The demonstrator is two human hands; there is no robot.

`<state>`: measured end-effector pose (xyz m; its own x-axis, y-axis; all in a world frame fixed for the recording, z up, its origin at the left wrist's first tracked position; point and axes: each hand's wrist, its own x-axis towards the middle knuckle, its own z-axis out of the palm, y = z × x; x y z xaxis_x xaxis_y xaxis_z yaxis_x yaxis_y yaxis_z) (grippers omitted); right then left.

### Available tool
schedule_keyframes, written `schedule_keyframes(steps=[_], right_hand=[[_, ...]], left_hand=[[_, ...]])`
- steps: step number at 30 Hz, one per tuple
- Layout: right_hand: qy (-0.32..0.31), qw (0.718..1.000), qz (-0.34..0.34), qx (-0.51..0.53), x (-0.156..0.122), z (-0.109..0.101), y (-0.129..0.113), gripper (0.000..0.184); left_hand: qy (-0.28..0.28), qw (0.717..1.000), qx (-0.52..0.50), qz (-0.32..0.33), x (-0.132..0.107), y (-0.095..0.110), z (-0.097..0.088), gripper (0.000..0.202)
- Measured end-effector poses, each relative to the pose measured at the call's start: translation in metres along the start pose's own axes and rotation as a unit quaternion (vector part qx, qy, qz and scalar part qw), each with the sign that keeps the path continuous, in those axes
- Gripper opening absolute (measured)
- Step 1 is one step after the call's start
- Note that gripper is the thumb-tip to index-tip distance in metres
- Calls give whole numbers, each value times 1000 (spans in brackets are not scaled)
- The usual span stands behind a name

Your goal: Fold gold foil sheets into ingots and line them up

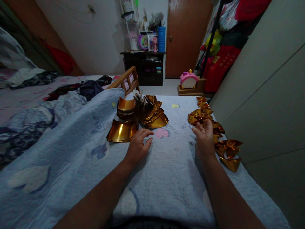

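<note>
Our hands lie open on the bed beside gold foil.
L: our left hand (139, 144) flat, fingers spread, empty, just near of the curved foil sheets (138, 116). R: our right hand (204, 136) palm down, empty, beside folded foil pieces (228, 148) at blanket (166, 171) edge.

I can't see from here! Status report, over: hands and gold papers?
Left hand open beside gold sheet stack. Right hand open, at folded gold pieces. Blue blanket underneath.

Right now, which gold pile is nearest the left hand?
The fanned curved sheets ahead of the left hand; the folded pieces lie by the right hand.
</note>
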<state>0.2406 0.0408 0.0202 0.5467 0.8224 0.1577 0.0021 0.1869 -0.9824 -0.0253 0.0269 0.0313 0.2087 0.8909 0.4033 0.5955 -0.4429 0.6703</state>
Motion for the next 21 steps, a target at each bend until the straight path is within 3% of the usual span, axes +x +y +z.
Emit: schedule_keyframes(steps=[4,8,11,14,17,21], right_hand=[[5,1000,-4,12,-2,1,-1,93],[-5,1000,-2,17,-6,4,-2,82],[-31,999,11,13,-10,6,-2,65],[-55,998,14,5,-13,7,0,53],[-65,998,12,-5,-15,8,2,52],[-67,998,15,-16,-15,9,2,52]], left_hand=[[11,1000,25,15,0,-1,1,17],[50,992,110,19,2,-1,-3,16],[118,977,175,-6,6,-4,-10,17],[166,952,245,-71,11,-11,-17,31],[128,937,297,-131,14,-20,-20,40],[37,933,322,-155,14,-27,-20,39]])
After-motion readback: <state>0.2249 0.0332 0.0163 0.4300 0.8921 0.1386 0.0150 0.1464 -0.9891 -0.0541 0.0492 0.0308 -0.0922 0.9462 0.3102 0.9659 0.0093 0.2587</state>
